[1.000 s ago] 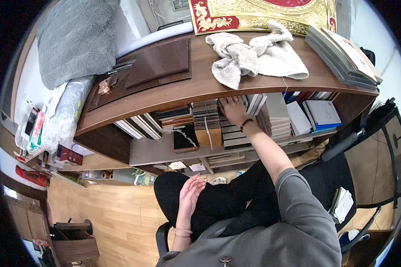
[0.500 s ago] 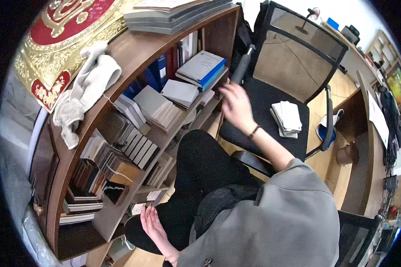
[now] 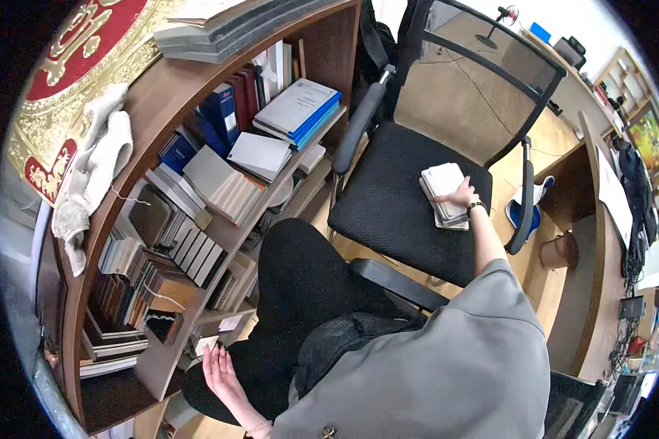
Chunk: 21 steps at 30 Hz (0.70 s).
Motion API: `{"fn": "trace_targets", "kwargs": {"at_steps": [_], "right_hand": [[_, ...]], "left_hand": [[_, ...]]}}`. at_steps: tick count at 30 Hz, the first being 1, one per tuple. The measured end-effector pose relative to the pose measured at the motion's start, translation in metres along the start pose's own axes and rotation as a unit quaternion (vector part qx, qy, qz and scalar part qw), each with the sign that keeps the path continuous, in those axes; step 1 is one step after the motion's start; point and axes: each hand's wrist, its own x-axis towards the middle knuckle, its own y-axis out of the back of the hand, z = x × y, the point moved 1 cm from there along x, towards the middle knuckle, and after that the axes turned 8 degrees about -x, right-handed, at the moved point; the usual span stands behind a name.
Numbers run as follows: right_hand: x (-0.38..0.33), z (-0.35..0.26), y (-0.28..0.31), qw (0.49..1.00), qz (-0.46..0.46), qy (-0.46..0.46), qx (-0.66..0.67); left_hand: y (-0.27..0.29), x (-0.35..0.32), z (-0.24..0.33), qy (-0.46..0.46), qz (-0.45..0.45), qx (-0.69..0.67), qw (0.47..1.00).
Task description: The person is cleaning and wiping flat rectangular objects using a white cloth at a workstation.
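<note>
- Wooden bookshelf [image 3: 220,241] curves along the left, packed with books and sample stacks.
- Black mesh office chair [image 3: 410,183] stands beside it on a light wood floor [image 3: 545,135].
- Brown desk [image 3: 589,241] runs along the right.

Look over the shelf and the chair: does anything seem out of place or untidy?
A crumpled pale cloth lies on the shelf top. A small stack of books sits on the chair seat, under the right hand.

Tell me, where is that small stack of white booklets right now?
In the head view the stack of white booklets lies on the black mesh office chair, right of the bookshelf. The right hand rests on it.
</note>
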Motion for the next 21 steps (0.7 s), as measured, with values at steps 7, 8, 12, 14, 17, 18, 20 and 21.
{"fn": "trace_targets", "kwargs": {"at_steps": [7,8,12,14,17,18,20,21], "right_hand": [[-0.009,-0.01,-0.009,0.999,0.029,0.035,0.004],[-0.007,-0.005,-0.008,0.998,0.029,0.042,0.024],[-0.012,0.01,-0.006,0.992,0.063,0.059,0.096],[-0.031,0.005,0.001,0.987,0.132,0.062,0.066],[-0.094,-0.03,0.039,0.956,0.246,0.159,0.024],[-0.121,-0.046,0.059,0.939,0.228,0.253,0.04],[-0.207,-0.092,0.091,0.884,0.087,0.456,0.045],[-0.238,-0.111,0.092,0.801,0.116,0.587,0.023]], "left_hand": [[-0.006,-0.003,-0.006,0.004,0.005,0.028,1.0],[-0.006,-0.003,-0.006,0.016,0.001,0.041,0.999],[-0.011,-0.002,-0.001,0.025,-0.016,0.071,0.997],[-0.011,0.0,0.0,0.021,-0.02,0.076,0.997],[-0.003,0.002,0.004,0.005,-0.03,0.08,0.996],[-0.006,0.0,0.006,-0.002,-0.019,0.071,0.997],[-0.026,-0.005,0.014,0.037,-0.101,0.004,0.994],[-0.039,-0.008,0.017,0.064,-0.145,-0.039,0.987]]}}
